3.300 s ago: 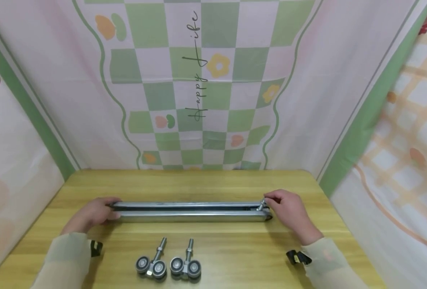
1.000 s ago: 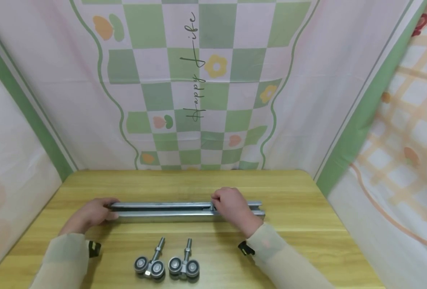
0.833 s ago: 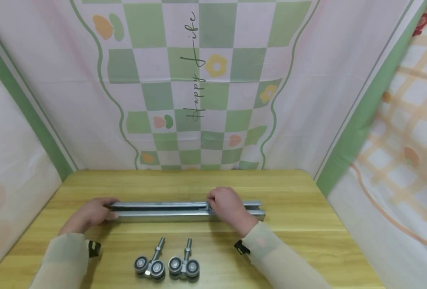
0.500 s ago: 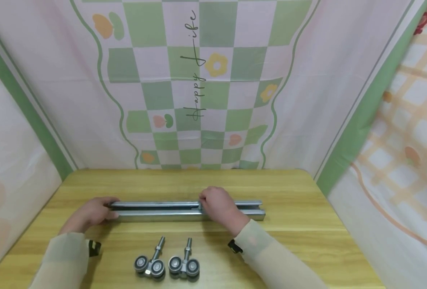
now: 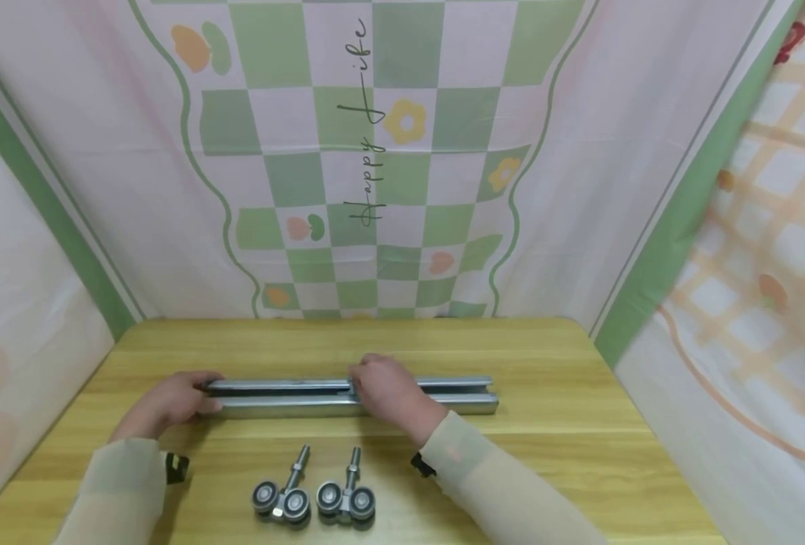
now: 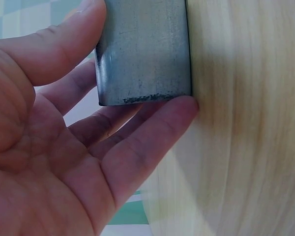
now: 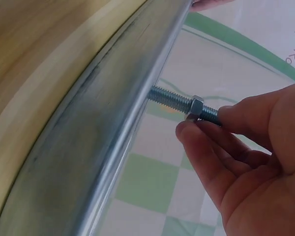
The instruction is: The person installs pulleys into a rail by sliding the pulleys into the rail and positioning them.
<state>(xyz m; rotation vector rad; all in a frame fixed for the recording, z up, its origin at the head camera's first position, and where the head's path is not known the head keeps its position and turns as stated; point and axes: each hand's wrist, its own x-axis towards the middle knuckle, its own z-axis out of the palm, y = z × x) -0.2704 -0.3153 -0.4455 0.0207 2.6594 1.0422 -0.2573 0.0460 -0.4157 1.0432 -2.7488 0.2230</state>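
Observation:
A straight silver metal track (image 5: 282, 409) with an open slot along its top lies across the wooden table. At its left end my left hand (image 5: 173, 398) grips it. Close up in the left wrist view, the thumb is on the track's upper edge and a fingertip sits at its lower end corner. My right hand (image 5: 390, 387) is over the middle of the track. It pinches the threaded bolt (image 7: 169, 98) of a roller trolley, beside the nut (image 7: 194, 108). That bolt sticks up from the slot, and its wheels are hidden inside the track.
Two more roller trolleys, the left one (image 5: 282, 501) and the right one (image 5: 346, 501), lie in front of the track, bolts pointing away. A patterned curtain (image 5: 416, 227) hangs behind the wooden table (image 5: 545, 446), with more cloth on both sides.
My right hand has slid the roller trolley leftward along the slot, from the track's right end to near its middle. The left hand keeps its hold on the left end.

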